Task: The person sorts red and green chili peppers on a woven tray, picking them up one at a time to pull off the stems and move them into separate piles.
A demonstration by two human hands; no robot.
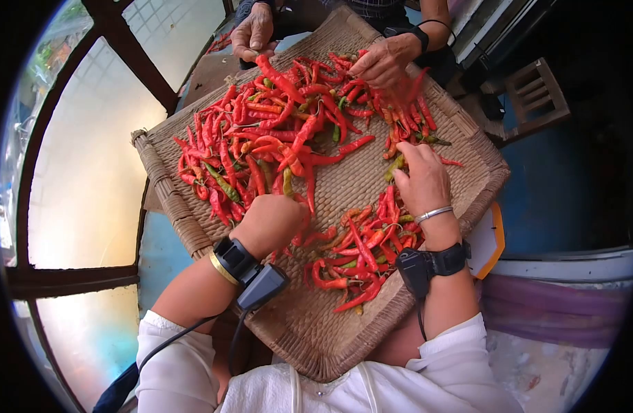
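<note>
A large heap of red chili peppers (261, 138), with some green ones mixed in, covers the far and left part of a woven tray (337, 196). My left hand (271, 221) is closed at the near edge of this heap; its fingertips are hidden, and blurred red peppers show beside them. At the right, my right hand (424, 180) pinches around a yellowish-green chili pepper (395, 168), thumb and forefinger curled at it. Between my forearms lies a smaller pile of chili peppers (368, 248). Both my wrists carry strapped devices with cables.
Across the tray, another person's hand (253, 31) holds a red pepper, and that person's other hand (388, 60) is over peppers at the far right. Framed window panes (89, 158) stand at the left. A wooden stool (536, 93) is at the right.
</note>
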